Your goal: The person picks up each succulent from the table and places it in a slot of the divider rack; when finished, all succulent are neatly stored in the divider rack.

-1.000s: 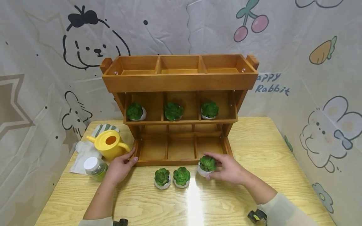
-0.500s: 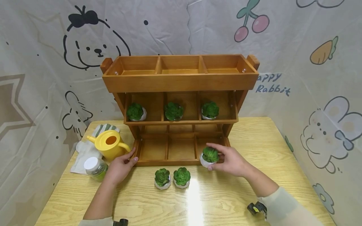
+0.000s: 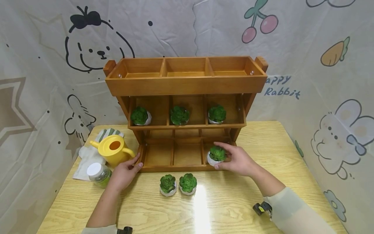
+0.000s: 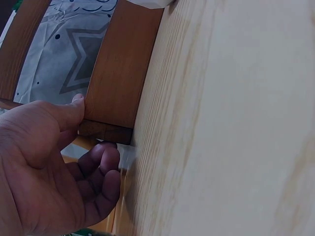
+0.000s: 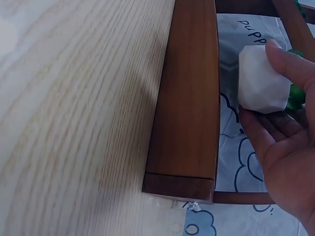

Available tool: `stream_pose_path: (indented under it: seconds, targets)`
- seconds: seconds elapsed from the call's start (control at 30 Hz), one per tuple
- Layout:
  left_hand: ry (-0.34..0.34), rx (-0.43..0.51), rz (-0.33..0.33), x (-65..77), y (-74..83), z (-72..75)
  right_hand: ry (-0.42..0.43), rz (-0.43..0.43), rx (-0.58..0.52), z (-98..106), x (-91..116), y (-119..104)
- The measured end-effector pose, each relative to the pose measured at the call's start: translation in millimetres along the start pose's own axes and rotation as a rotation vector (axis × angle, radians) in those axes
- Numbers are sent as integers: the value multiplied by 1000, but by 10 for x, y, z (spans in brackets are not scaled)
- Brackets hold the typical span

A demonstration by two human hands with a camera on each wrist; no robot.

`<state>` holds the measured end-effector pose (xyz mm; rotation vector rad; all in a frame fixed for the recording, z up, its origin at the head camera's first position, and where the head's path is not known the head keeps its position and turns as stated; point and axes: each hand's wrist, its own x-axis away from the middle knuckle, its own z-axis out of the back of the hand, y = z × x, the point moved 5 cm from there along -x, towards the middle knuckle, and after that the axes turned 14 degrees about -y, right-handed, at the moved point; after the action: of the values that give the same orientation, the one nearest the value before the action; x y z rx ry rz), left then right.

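A three-tier wooden plant shelf (image 3: 187, 85) stands on the table, each tier split into compartments. My right hand (image 3: 238, 160) grips a small succulent in a white faceted pot (image 3: 215, 156) at the lowest tier's right compartment. In the right wrist view, that white pot (image 5: 263, 78) appears above the front board (image 5: 189, 98), between thumb and fingers. At the lowest tier's left front corner, my left hand (image 3: 125, 174) pinches the wood, thumb against the front board (image 4: 120, 69) and fingers curled by its end. Two more potted succulents (image 3: 168, 185) (image 3: 188, 184) sit in front of the shelf.
The middle tier holds three potted succulents, one (image 3: 179, 115) in its centre compartment. Left of the shelf are a yellow watering can (image 3: 112, 150), a white-lidded jar (image 3: 98, 174) and a striped cloth glove (image 3: 87, 159). A printed cloth (image 3: 175, 29) hangs behind.
My right hand has lifted the potted succulent from in front of the shelf, moving it away from me to the lowest tier's right compartment. The left hand stays put.
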<state>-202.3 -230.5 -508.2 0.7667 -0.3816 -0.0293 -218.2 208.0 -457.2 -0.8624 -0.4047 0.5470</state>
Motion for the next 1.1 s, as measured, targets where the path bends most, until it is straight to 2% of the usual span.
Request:
stream_pose_path:
  seconds: [0.27, 0.5, 0.73, 0.97, 1.1]
  targets:
    - [-10, 4, 6, 0, -13, -4, 37, 8, 103, 20, -117, 71]
    - [-11, 9, 0, 3, -13, 2, 37, -18, 115, 21, -203, 126]
    - [-12, 10, -4, 3, -4, 5, 11, -31, 161, -3, -252, 175]
    - [-20, 18, -5, -1, -11, 0, -53, -79, 119, -78, -271, 268]
    - [-21, 11, -8, -1, -12, 2, -66, -85, 133, -102, -284, 288]
